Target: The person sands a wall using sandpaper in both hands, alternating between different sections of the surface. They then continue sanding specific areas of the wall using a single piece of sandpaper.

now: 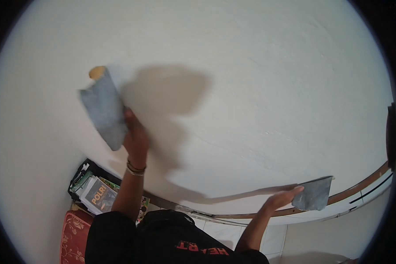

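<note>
A grey sheet [103,110] is gripped along its right edge by my left hand [137,140], in front of the white wall [251,88]. A yellowish rounded piece [97,73] shows at the sheet's top end. Lower right, my right hand [286,198] pinches the left side of a second grey sheet [313,194], held out near the wall's lower part. Fingers of both hands are closed on the sheets and partly hidden behind them. The left hand and its sheet look slightly blurred.
Books and papers [102,196] lie in a black container [77,177] at the lower left. Beside it is a red patterned surface [75,235]. A brown strip [358,189] curves along the wall's lower edge, above white floor tiles [222,231]. A dark object [390,136] is at far right.
</note>
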Motion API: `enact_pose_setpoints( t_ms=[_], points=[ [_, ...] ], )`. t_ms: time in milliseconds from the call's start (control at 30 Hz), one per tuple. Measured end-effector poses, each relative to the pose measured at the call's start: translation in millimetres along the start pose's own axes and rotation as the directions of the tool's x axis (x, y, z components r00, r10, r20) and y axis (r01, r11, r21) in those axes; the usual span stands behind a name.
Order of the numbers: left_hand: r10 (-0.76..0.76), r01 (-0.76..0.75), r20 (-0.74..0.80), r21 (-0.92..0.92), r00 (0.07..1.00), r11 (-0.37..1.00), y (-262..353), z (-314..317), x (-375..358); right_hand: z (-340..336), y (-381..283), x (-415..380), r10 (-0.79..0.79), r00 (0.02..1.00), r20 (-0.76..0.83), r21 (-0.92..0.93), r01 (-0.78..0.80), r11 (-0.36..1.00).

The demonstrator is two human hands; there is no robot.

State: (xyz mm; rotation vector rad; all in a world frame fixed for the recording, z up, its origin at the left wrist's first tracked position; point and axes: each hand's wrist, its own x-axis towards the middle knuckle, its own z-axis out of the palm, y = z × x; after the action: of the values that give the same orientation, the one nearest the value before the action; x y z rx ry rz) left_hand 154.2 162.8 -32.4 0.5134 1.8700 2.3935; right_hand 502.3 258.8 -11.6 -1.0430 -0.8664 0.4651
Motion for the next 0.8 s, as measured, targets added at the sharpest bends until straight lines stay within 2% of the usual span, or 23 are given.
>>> enact_pose_setpoints(
  t_ms=[33,67,100,167,200,233,267,300,333,367,400,433,467,500,533,567,633,667,700,733,767,800],
  points=[
    [0.205,-0.202,0.001,0.169,0.979,0.965,-20,7,-11,3,-1,-1,0.051,0.998,0.028,0.050,-0.052,0.997],
    [0.543,-0.512,0.013,0.356,0.839,0.782,-39,17,-27,-10,67,-3,-0.224,0.968,0.111,-0.262,0.246,0.933],
    [0.700,-0.635,0.004,0.424,0.714,0.645,-12,26,-44,-20,132,-5,-0.437,0.859,0.267,-0.509,0.511,0.692],
    [0.818,-0.676,-0.012,0.557,0.575,0.484,12,31,-54,31,29,-51,-0.756,0.627,0.188,-0.292,0.770,0.567],
    [0.838,-0.672,0.107,0.655,0.535,0.345,3,25,-51,15,22,-49,-0.710,0.593,0.379,-0.427,0.793,0.435],
    [0.844,-0.664,0.225,0.723,0.486,0.190,-5,19,-47,-3,44,-26,-0.704,0.608,0.367,-0.443,0.780,0.442],
    [0.737,-0.656,0.165,0.608,0.655,0.448,-40,7,-28,-24,83,13,-0.651,0.724,0.229,-0.316,0.688,0.654],
    [0.582,-0.575,0.145,0.464,0.800,0.674,-58,4,-19,-32,73,26,-0.508,0.850,0.138,-0.211,0.527,0.823],
    [0.582,-0.587,0.169,0.457,0.795,0.669,-33,10,-24,-40,63,38,-0.343,0.938,0.042,-0.070,0.345,0.936],
    [0.298,-0.300,0.037,0.187,0.954,0.936,11,21,-32,-33,11,47,-0.108,0.994,-0.003,0.023,0.108,0.994],
    [-0.062,0.062,0.010,-0.123,0.998,0.990,34,30,-43,-33,0,51,0.048,0.999,0.021,0.120,-0.050,0.992],
    [-0.069,0.073,0.036,-0.115,0.997,0.991,6,39,-59,-38,-4,51,0.194,0.979,0.056,0.214,-0.201,0.956],
    [0.326,-0.332,0.062,0.226,0.943,0.916,-46,50,-78,-42,1,40,0.195,0.980,0.031,0.206,-0.197,0.959],
    [0.646,-0.651,0.209,0.490,0.734,0.580,-73,63,-95,-38,11,23,-0.213,0.971,0.106,-0.038,0.218,0.975],
    [0.614,-0.605,-0.072,0.116,0.786,0.788,-15,99,-140,-34,23,10,-0.544,0.794,0.271,-0.232,0.602,0.764],
    [0.682,-0.700,0.168,0.249,0.712,0.669,28,102,-170,-36,34,10,-0.715,0.500,0.488,-0.329,0.864,0.380],
    [0.705,-0.697,0.236,0.528,0.669,0.485,24,110,-179,-54,52,42,-0.714,0.525,0.462,-0.344,0.849,0.402],
    [0.668,-0.651,0.138,0.433,0.731,0.623,4,107,-169,-67,56,62,-0.713,0.541,0.446,-0.334,0.840,0.428],
    [0.561,-0.557,0.094,0.337,0.822,0.759,-11,104,-159,-87,55,90,-0.690,0.620,0.373,-0.264,0.784,0.562],
    [0.234,-0.245,0.080,0.172,0.969,0.954,12,106,-162,-88,46,108,-0.619,0.784,0.047,-0.114,0.620,0.776],
    [-0.071,0.065,0.087,0.068,0.994,0.996,38,111,-172,-103,36,125,-0.230,0.973,-0.012,0.059,0.231,0.971],
    [-0.219,0.215,0.095,0.052,0.971,0.975,52,118,-186,-115,24,135,0.125,0.990,0.059,0.171,-0.133,0.976]
  ],
)
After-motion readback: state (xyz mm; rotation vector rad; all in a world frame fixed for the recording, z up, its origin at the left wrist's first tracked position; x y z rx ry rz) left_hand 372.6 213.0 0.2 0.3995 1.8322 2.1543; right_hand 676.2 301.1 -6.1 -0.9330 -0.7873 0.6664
